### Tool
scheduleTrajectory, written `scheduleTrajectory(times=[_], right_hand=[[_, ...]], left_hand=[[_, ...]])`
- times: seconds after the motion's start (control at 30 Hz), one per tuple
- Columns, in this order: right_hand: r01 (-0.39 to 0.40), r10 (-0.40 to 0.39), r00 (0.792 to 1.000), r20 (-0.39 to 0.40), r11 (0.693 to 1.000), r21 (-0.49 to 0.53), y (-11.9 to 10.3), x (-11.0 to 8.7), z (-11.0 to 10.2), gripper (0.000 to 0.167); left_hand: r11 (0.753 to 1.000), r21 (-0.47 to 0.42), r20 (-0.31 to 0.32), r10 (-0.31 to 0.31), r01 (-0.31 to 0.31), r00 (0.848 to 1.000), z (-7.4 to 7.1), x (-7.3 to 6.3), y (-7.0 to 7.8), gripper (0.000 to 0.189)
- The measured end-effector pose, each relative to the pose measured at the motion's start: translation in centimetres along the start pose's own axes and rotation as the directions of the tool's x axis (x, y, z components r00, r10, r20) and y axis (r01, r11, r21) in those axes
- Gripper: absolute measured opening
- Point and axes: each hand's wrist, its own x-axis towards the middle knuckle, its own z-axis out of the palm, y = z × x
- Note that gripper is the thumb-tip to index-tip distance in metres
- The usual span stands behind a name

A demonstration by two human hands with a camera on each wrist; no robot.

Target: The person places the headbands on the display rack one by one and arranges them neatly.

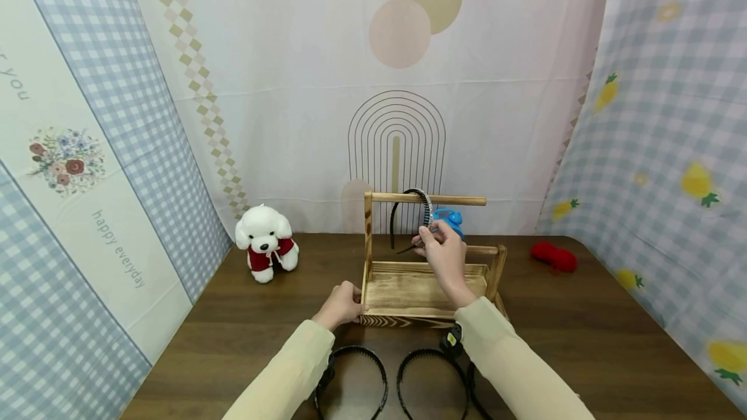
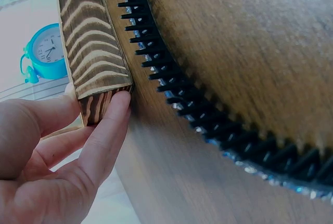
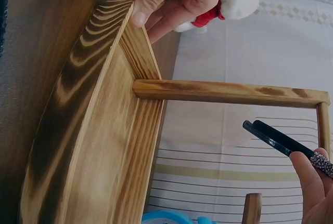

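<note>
A wooden rack [image 1: 376, 310] with a tray base and two horizontal bars stands on the table. At its front left corner my left hand [image 1: 340, 305] pinches the tray wall, thumb on one side and fingers on the other, as the left wrist view also shows. Between thumb and fingers of my right hand [image 1: 446, 255] is one end of a black toothed headband [image 1: 430, 209] with a sparkly outer face. The headband arches over the upper bar [image 1: 467, 200] in the head view, its other arm hanging down to the left. Its free tips show in the right wrist view.
More black headbands [image 1: 385, 378] lie on the table in front of the rack, one close by my left hand. Behind the rack is a blue alarm clock [image 1: 455, 219]. A white plush dog [image 1: 265, 245] sits left, red yarn [image 1: 554, 256] lies right.
</note>
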Motion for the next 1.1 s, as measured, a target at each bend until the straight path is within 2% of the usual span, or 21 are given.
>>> scheduleTrajectory(times=[0.17,0.53,0.73,0.9,1.03,1.1], right_hand=[[0.028,-0.028,0.999,0.015,1.0,-0.01,-0.2,0.0,0.6,0.016],[0.116,-0.114,0.993,0.03,0.99,-0.083,-0.3,-0.1,2.2,0.014],[0.141,-0.134,0.989,0.057,0.981,-0.134,-0.3,-0.2,2.8,0.016],[0.147,-0.123,0.986,0.115,0.962,-0.23,-0.2,-0.2,3.2,0.016],[0.128,-0.07,0.98,0.185,0.937,-0.324,-0.1,-0.3,3.3,0.014],[0.109,-0.035,0.977,0.21,0.929,-0.353,0.0,-0.4,3.3,0.018]], left_hand=[[1.0,0.009,0.007,0.014,-0.014,1.0,-0.1,-0.1,0.1,0.02],[1.0,-0.004,0.005,-0.022,0.022,1.0,-0.2,0.2,0.0,0.018],[1.0,0.001,0.006,-0.015,0.015,1.0,-0.2,0.3,0.1,0.019],[1.0,0.001,0.0,-0.017,0.017,1.0,-0.1,0.3,0.1,0.02],[1.0,0.002,0.002,-0.018,0.018,1.0,0.0,0.3,0.1,0.021],[1.0,0.004,0.0,-0.019,0.019,1.0,0.0,0.2,0.0,0.022]])
